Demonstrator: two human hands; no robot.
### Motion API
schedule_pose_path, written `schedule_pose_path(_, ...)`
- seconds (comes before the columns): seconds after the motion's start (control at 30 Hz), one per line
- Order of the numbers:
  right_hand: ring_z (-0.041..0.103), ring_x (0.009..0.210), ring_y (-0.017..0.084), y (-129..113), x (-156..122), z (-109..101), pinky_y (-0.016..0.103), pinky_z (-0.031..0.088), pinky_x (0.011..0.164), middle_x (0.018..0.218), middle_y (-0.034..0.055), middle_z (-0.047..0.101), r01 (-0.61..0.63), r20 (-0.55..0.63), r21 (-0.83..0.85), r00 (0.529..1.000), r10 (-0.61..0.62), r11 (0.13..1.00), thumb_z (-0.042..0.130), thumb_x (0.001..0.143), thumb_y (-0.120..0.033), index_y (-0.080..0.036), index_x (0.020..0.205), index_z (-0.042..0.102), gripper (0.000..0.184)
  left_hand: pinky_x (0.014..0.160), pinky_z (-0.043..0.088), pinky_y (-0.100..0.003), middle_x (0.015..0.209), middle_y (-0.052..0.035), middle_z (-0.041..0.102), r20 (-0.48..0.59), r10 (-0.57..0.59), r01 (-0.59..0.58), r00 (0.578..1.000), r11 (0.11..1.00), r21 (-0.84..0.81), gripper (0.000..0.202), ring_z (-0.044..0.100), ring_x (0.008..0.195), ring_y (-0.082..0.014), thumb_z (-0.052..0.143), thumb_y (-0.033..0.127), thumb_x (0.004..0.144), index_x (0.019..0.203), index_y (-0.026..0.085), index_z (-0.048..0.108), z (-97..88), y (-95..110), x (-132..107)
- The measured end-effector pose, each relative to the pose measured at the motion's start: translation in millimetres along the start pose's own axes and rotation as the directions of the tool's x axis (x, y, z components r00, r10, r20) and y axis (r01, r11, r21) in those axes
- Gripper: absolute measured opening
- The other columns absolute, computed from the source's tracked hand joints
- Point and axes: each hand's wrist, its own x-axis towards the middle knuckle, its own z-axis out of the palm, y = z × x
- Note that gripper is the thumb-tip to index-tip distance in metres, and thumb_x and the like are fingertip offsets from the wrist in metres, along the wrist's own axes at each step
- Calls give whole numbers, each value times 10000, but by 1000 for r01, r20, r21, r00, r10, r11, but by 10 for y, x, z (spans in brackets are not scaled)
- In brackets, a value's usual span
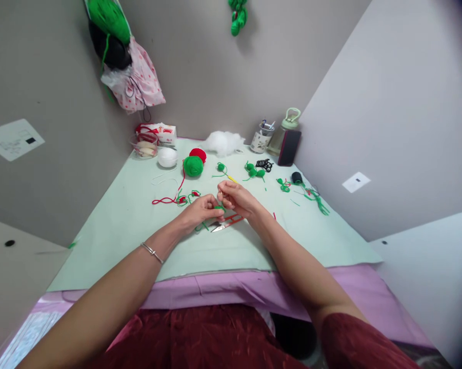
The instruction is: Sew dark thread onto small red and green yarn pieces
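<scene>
Over the middle of the table, my left hand point(205, 209) is closed on a small green yarn piece point(219, 207). My right hand point(234, 197) is right beside it, its fingers pinched together. Something thin shows at those fingertips, too small to name. Just under both hands lie scissors with orange handles point(231, 221), partly covered by my fingers. Past the right hand, a yellow stick point(232, 179) shows its end. Green and red yarn pieces point(182, 199) rest left of my hands.
At the back are a green yarn ball point(193, 166), a red yarn ball point(198, 155), a white yarn ball point(167, 157) and white stuffing point(223, 143). A pen cup point(261, 139), a bottle point(282, 136) and a phone point(289, 148) stand back right. Green knitted bits point(254, 171) lie right.
</scene>
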Motion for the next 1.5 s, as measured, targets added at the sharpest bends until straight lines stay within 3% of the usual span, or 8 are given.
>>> schedule_pose_path(0.13, 257, 370, 16, 5, 33, -53, 168, 134, 393, 476, -114, 406, -3, -30, 107, 1000, 6, 994, 777, 670, -372, -188, 733, 462, 370, 699, 505, -298, 681, -44, 708, 27, -3, 2, 1000, 999, 48, 382, 700, 687, -183, 811, 345, 706, 795, 171, 483, -10, 8, -2)
schedule_pose_path(0.37, 396, 441, 30, -22, 56, -137, 169, 213, 396, 696, -27, 615, 77, -73, 75, 995, -71, 994, 783, 680, -435, -172, 794, 537, 377, 770, 522, -313, 809, -28, 696, 3, -3, 3, 1000, 995, -99, 407, 677, 708, -142, 821, 341, 698, 969, 152, 583, -12, 50, 9)
schedule_pose_path(0.7, 432, 552, 53, 10, 87, -125, 175, 339, 458, 726, -7, 587, 257, -352, 62, 910, -220, 964, 772, 698, -383, -179, 718, 568, 290, 700, 541, -311, 754, -30, 675, -80, -11, 4, 997, 996, -88, 331, 641, 628, -128, 817, 342, 676, 832, 128, 618, -42, 105, 35)
schedule_pose_path(0.87, 454, 539, 47, 6, 96, -167, 180, 369, 473, 772, -6, 616, 217, -290, 21, 936, -201, 976, 772, 688, -464, -181, 756, 566, 357, 700, 547, -314, 745, -33, 667, -81, -11, 3, 997, 995, -96, 325, 635, 629, -126, 816, 336, 674, 813, 124, 613, -62, 110, 23)
schedule_pose_path(1.07, 527, 543, 73, -40, 36, -268, 208, 384, 476, 914, 62, 699, 156, -172, -211, 966, -194, 965, 677, 781, -512, -170, 1016, 659, 416, 757, 557, -327, 749, -7, 627, -116, 34, -42, 993, 997, -68, 289, 628, 666, -123, 775, 370, 727, 803, 146, 609, -97, 98, 19)
schedule_pose_path(1.2, 421, 488, 58, -71, -25, -216, 220, 320, 458, 839, 30, 688, 196, -147, -427, 948, -281, 883, 665, 801, -422, -173, 974, 695, 305, 767, 561, -335, 761, 6, 595, -133, 49, -57, 990, 997, -57, 280, 620, 679, -122, 756, 387, 740, 842, 159, 632, -105, 109, 14)
schedule_pose_path(1.3, 437, 541, 81, -91, -76, -136, 243, 368, 523, 838, 27, 666, 273, -20, -546, 941, -338, 792, 634, 835, -378, -186, 926, 723, 230, 757, 560, -325, 768, 6, 585, -138, 54, -61, 989, 997, -46, 270, 604, 673, -115, 752, 382, 739, 833, 157, 636, -99, 125, 6)
schedule_pose_path(1.5, 548, 744, 140, -36, -120, -83, 263, 402, 670, 903, 48, 638, 440, 224, -801, 849, -479, 405, 577, 895, -267, -212, 906, 721, 155, 747, 562, -317, 698, 4, 560, -140, 66, -71, 988, 997, -35, 251, 565, 661, -112, 733, 365, 750, 794, 141, 629, -91, 141, 0)
